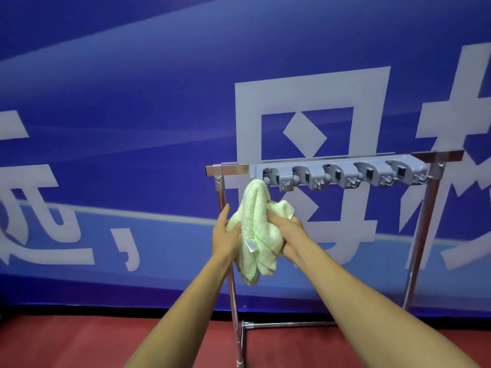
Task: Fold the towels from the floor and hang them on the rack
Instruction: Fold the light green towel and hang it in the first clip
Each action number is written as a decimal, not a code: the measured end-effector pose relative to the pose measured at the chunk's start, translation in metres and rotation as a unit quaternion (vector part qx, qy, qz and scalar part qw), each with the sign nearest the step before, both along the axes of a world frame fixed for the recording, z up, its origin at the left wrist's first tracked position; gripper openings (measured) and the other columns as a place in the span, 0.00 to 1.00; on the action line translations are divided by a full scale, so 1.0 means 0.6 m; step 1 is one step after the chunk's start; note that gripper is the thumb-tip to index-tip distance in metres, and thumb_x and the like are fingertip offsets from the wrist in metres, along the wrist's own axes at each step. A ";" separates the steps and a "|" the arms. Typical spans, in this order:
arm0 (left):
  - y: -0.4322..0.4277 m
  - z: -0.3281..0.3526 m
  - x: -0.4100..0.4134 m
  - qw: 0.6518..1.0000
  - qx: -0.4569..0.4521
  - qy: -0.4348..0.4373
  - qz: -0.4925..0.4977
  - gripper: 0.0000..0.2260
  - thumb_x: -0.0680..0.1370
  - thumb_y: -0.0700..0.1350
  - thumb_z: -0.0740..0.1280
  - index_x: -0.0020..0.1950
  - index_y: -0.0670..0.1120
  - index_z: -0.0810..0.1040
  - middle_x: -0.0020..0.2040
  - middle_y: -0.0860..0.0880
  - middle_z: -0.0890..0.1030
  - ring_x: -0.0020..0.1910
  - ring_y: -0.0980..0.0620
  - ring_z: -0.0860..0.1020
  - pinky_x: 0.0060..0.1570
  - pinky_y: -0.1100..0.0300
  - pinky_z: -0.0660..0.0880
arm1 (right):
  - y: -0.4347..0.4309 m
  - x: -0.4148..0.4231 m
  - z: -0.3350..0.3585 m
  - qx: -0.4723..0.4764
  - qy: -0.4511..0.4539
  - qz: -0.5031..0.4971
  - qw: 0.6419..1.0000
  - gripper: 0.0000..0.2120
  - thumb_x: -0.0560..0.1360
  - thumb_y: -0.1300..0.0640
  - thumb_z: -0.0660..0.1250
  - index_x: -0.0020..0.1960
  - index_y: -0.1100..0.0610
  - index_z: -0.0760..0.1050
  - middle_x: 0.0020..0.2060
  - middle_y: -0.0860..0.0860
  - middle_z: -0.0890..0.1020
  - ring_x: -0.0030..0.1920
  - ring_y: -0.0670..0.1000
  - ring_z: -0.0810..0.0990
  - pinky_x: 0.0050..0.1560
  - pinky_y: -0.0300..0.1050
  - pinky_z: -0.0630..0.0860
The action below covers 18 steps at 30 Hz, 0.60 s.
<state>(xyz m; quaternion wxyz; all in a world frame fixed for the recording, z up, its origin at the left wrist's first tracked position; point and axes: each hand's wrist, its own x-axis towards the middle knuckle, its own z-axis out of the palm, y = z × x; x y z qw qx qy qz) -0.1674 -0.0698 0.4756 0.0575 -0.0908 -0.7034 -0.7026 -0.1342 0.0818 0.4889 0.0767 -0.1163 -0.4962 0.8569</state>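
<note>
Seen from the person's own head, two bare arms reach forward and hold a pale green towel (256,224) between them at chest height in front of a chrome rack (422,235). The towel is bunched and loosely folded rather than flat, with its lower folds hanging down between the wrists and a small white label (251,245) showing on the front. The left hand (225,236) holds the towel's left side, its thumb raised and its fingers curled into the cloth. The right hand (289,235) grips the right side, its fingers wrapped around a thick wad of the fabric. The towel's top end rises to the left end of a grey holder strip (342,175), a row of clips fixed along the rack's top bar, and it meets or overlaps the leftmost clip; whether the clip has caught it cannot be told. The rack stands on a red floor (79,341), just in front of a large blue banner (132,102) printed with big white characters.
</note>
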 end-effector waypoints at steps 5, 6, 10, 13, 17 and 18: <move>-0.033 0.020 0.020 0.998 -0.066 -0.003 0.016 0.31 0.80 0.47 0.70 0.80 0.57 0.60 0.74 0.47 0.68 0.72 0.45 0.69 0.70 0.44 0.70 | 0.012 0.023 0.005 0.175 -0.059 -0.044 0.982 0.36 0.67 0.49 0.81 0.68 0.57 0.68 0.58 0.54 0.83 0.55 0.54 0.84 0.52 0.52 0.82; -0.037 0.028 0.028 0.997 -0.072 -0.003 0.011 0.31 0.80 0.46 0.69 0.80 0.56 0.60 0.76 0.45 0.67 0.74 0.44 0.68 0.71 0.43 0.68 | 0.013 0.033 0.007 0.240 -0.077 -0.065 0.966 0.38 0.67 0.47 0.79 0.69 0.57 0.64 0.62 0.55 0.79 0.59 0.55 0.80 0.55 0.51 0.80; -0.039 0.060 0.064 0.995 -0.094 0.011 -0.016 0.28 0.81 0.44 0.67 0.80 0.53 0.62 0.76 0.44 0.67 0.74 0.44 0.68 0.71 0.45 0.69 | 0.011 0.079 0.034 0.359 -0.112 -0.083 0.923 0.46 0.71 0.48 0.77 0.77 0.58 0.53 0.73 0.59 0.64 0.70 0.61 0.68 0.63 0.55 0.71; -0.032 0.075 0.098 0.993 -0.110 0.017 -0.039 0.25 0.82 0.45 0.67 0.79 0.52 0.65 0.77 0.44 0.67 0.75 0.44 0.67 0.69 0.47 0.69 | 0.007 0.110 0.054 0.399 -0.093 -0.072 0.909 0.42 0.73 0.49 0.76 0.77 0.58 0.54 0.74 0.59 0.63 0.72 0.61 0.68 0.65 0.55 0.70; -0.020 0.086 0.149 0.990 -0.122 0.032 -0.058 0.25 0.81 0.47 0.68 0.78 0.51 0.67 0.76 0.45 0.69 0.74 0.45 0.68 0.70 0.48 0.69 | -0.001 0.155 0.068 0.427 -0.065 -0.062 0.900 0.43 0.74 0.49 0.76 0.79 0.55 0.54 0.75 0.57 0.63 0.72 0.60 0.67 0.66 0.54 0.70; -0.016 0.086 0.162 0.990 -0.126 0.034 -0.060 0.25 0.81 0.47 0.68 0.77 0.52 0.67 0.75 0.45 0.70 0.73 0.44 0.69 0.71 0.46 0.69 | -0.002 0.168 0.067 0.433 -0.060 -0.058 0.898 0.44 0.74 0.49 0.75 0.80 0.54 0.53 0.76 0.57 0.62 0.73 0.59 0.67 0.67 0.54 0.69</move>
